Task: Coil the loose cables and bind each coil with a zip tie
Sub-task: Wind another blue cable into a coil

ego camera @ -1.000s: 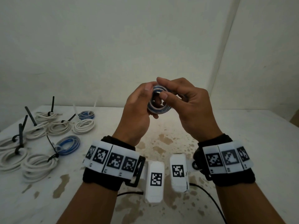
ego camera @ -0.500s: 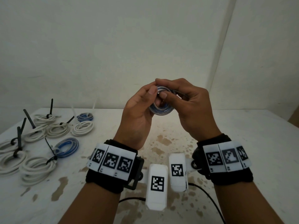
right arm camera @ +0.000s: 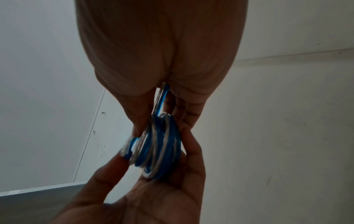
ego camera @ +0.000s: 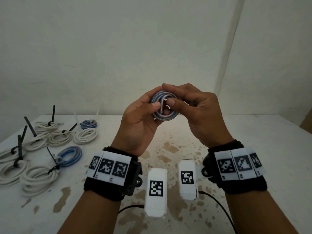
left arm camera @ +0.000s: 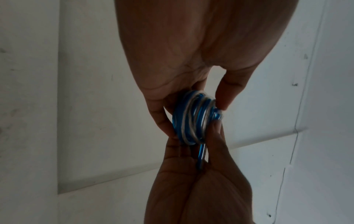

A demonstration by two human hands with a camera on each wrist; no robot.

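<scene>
above the stained worktop (ego camera: 253, 149) both hands are gripping the blue-and-white cable coil (ego camera: 164, 105) — left hand (ego camera: 140, 119) pinching its rim, right hand (ego camera: 195, 114) pinching the loose end — coil lying between them.

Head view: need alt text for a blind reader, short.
Two hands, left hand and right hand, hold a small blue-and-white cable coil up in front of a pale wall, fingers pinching its loops. Below is a stained white table, with a cluster of coils already bound with zip ties at its left.
</scene>
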